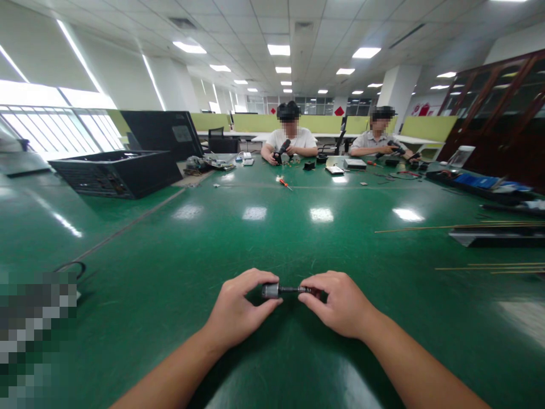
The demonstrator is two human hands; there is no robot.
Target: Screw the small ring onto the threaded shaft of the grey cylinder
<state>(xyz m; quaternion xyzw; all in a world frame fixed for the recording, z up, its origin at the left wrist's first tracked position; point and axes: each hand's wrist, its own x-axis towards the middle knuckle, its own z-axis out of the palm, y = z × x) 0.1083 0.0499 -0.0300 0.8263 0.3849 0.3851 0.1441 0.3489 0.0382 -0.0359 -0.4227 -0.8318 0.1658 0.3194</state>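
At the bottom centre of the head view, both hands meet over the green table (272,227). The left hand (238,309) is curled around the grey cylindrical end of a small part (279,290), pinching it between thumb and fingers. The right hand (338,304) is closed on the other end, where a thin dark shaft runs into its fingertips. The part lies level between the two hands, just above the tabletop; whether it touches the table cannot be told.

In the upper left of the frame sits a black case (117,173), with a dark monitor (164,133) behind it. At the top centre, across the table, two people sit handling dark objects; a red screwdriver (284,183) lies in front of them. At the right edge lie thin rods (460,227) and a black tray (498,236). A blurred patch covers the lower left corner.
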